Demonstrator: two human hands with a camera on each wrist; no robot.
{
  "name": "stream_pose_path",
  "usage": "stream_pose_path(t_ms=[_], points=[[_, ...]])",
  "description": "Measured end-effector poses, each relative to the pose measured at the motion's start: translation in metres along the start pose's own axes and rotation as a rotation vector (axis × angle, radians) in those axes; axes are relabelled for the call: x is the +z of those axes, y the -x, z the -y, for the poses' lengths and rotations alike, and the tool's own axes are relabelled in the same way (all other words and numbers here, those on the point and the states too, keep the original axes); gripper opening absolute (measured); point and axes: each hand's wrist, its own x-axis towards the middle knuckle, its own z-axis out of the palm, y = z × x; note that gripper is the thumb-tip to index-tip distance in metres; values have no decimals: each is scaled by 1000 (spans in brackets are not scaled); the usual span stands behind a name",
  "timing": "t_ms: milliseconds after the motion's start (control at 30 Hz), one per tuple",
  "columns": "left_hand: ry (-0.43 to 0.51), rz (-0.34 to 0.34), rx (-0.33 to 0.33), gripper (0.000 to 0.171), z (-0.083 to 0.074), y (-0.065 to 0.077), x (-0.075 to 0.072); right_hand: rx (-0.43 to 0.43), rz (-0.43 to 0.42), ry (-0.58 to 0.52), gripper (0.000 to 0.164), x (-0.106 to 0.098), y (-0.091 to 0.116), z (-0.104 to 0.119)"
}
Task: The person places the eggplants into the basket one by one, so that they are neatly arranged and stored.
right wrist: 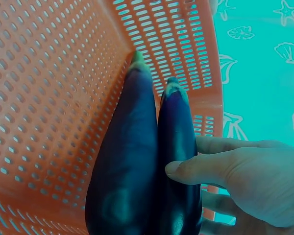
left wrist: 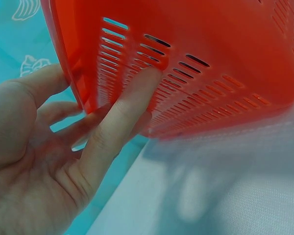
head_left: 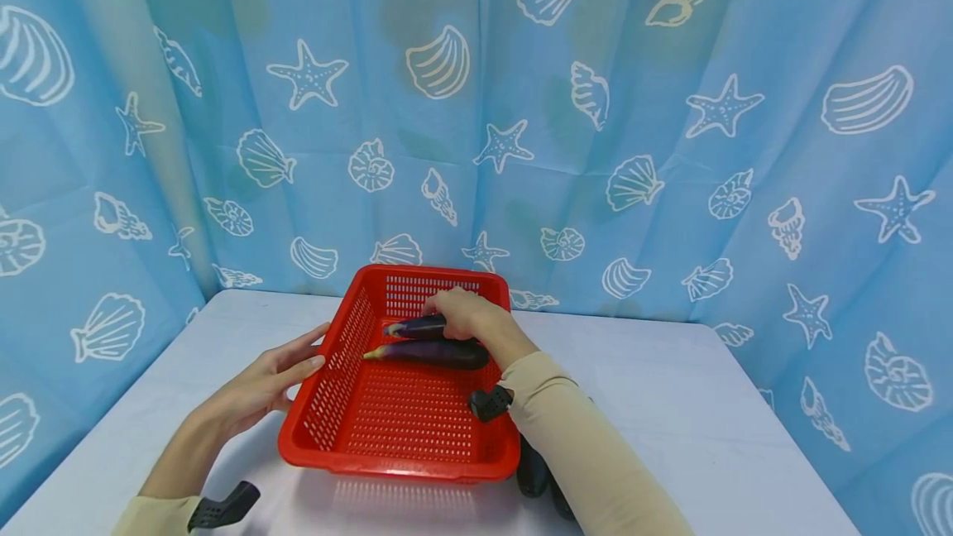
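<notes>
A red plastic basket point(head_left: 402, 463) with slotted walls stands tilted on the table, and two dark purple eggplants lie side by side in its far part. My right hand point(head_left: 462, 313) reaches inside and holds the farther eggplant point(head_left: 420, 327); in the right wrist view the thumb lies over its skin, with the other fingers on its far side. Beside it lies the longer eggplant point(right wrist: 122, 161), which this hand leaves alone. At the basket's outer left wall is my left hand point(head_left: 256, 387), its fairly straight fingers touching the red slotted side point(left wrist: 186, 68).
More eggplants point(head_left: 532, 470) lie on the table right of the basket, partly hidden under the right forearm. A white cloth covers the table point(head_left: 655, 387). Behind and along the sides hangs a blue curtain point(head_left: 462, 213) with shell and starfish prints.
</notes>
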Motion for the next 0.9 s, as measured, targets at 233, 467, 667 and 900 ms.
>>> stream_pose_path(t_ms=[233, 467, 667, 900], points=[[-6, -8, -7, 60, -2, 0, 2, 5, -6, 22, 44, 3, -4, -4], [-6, -20, -10, 60, -2, -2, 2, 6, -4, 12, 45, 4, -8, -6], [-9, -30, -12, 61, -2, -3, 3, 4, 12, 26, 47, 4, -10, -7], [-9, -31, -9, 60, -2, -3, 3, 20, 11, 20, 50, 4, -7, -6]])
